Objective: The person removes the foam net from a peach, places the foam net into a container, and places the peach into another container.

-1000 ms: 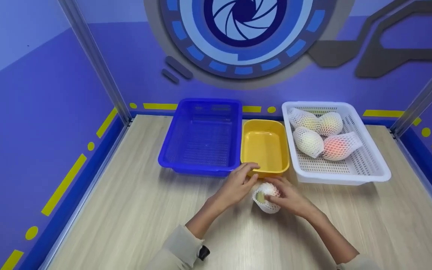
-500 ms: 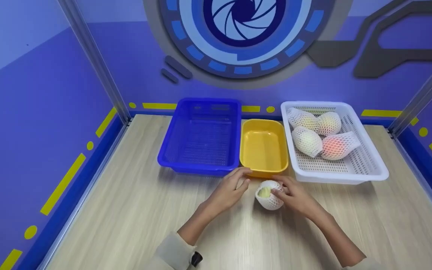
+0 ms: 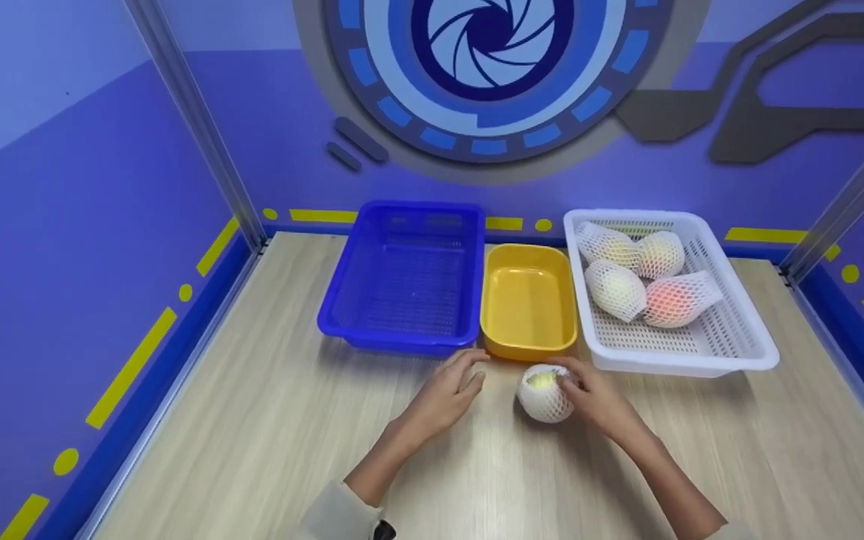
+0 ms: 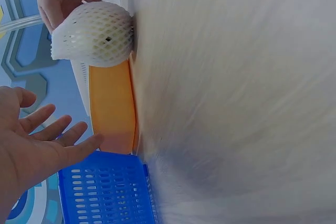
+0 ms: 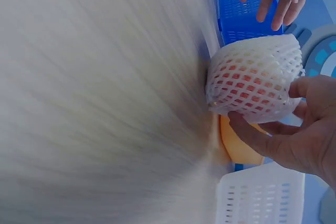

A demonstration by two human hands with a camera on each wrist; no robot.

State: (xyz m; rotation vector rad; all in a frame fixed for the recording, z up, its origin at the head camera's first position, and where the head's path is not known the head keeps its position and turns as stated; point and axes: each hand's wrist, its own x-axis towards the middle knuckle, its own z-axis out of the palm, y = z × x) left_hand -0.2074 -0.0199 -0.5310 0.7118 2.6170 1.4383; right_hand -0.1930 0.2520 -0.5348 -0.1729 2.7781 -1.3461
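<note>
A round fruit in a white foam net (image 3: 546, 394) stands on the table in front of the yellow bin, its net's mouth turned up and pale yellow skin showing inside. Reddish skin shows through the mesh (image 5: 252, 82) in the right wrist view. My right hand (image 3: 603, 401) holds the netted fruit from its right side, thumb and fingers curled at the net. My left hand (image 3: 441, 397) hovers apart from it on the left, fingers spread and holding nothing; the left wrist view shows its open palm (image 4: 31, 148).
A blue basket (image 3: 327, 319) stands at the back left. Beside it is a small yellow bin (image 3: 528, 300). To the right, a white basket (image 3: 724, 360) contains several fruits in foam nets (image 3: 616, 289). Purple panels (image 3: 252, 112) wall the table in.
My left hand has drawn away from the fruit and the yellow bin, toward the lower left. The fruit has shifted slightly right and turned more upright in my right hand.
</note>
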